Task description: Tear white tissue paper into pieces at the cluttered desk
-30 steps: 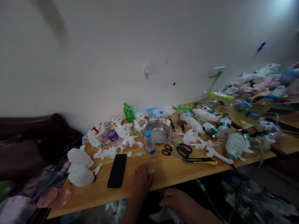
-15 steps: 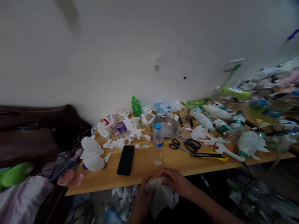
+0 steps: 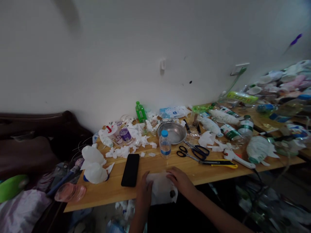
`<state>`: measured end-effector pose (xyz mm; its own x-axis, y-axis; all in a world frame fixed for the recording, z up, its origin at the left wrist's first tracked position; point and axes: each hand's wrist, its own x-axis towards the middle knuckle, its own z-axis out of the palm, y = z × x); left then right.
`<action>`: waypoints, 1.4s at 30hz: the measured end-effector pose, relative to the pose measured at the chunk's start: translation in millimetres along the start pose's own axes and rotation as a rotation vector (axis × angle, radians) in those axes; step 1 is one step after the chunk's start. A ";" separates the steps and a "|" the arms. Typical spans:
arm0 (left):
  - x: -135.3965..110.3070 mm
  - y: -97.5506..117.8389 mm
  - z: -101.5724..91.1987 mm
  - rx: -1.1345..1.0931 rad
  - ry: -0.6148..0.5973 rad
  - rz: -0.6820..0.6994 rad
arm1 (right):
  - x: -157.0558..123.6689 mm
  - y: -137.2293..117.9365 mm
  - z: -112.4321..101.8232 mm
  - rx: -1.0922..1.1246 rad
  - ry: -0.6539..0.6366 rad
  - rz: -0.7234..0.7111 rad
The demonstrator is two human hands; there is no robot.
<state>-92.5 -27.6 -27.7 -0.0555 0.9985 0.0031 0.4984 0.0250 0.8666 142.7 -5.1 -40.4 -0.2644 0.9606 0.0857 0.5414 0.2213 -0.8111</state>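
Note:
A thin white sheet of tissue is spread between my hands at the front edge of the table, with a small dark spot near its lower right. My left hand pinches its left side, thumb toward the sheet. On the right, my right hand grips the upper right corner with bent fingers. A black phone lies just left of my left hand. Beyond the sheet stands a small clear water bottle with a blue cap, upright and partly filled.
Behind the bottle sits a metal bowl. Scissors, a yellow utility knife and a white glue gun lie to the right, before several paper-wrapped bottles. Torn tissue and a white paper-covered form are at left.
Both hands have moved forward with the tissue, up to the table edge. The sheet is now spread wider and flatter. A small scrap seen on the table there is no longer visible.

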 end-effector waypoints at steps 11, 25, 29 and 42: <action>21.1 -14.4 8.2 0.231 0.058 0.168 | 13.6 22.7 1.9 -0.070 0.124 -0.095; -0.6 6.4 28.0 0.721 -0.173 0.637 | -22.9 1.1 6.8 -0.374 0.270 -0.495; 5.2 8.4 33.0 0.788 -0.192 0.623 | -23.1 2.3 9.9 -0.452 0.295 -0.427; 17.3 22.8 30.2 0.836 -0.228 0.663 | -12.2 -1.9 12.9 -0.585 0.342 -0.321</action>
<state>-56.0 -8.3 -22.9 0.5599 0.8094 0.1771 0.8053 -0.5819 0.1136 134.6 -19.3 -47.4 -0.2694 0.8112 0.5190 0.8409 0.4608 -0.2838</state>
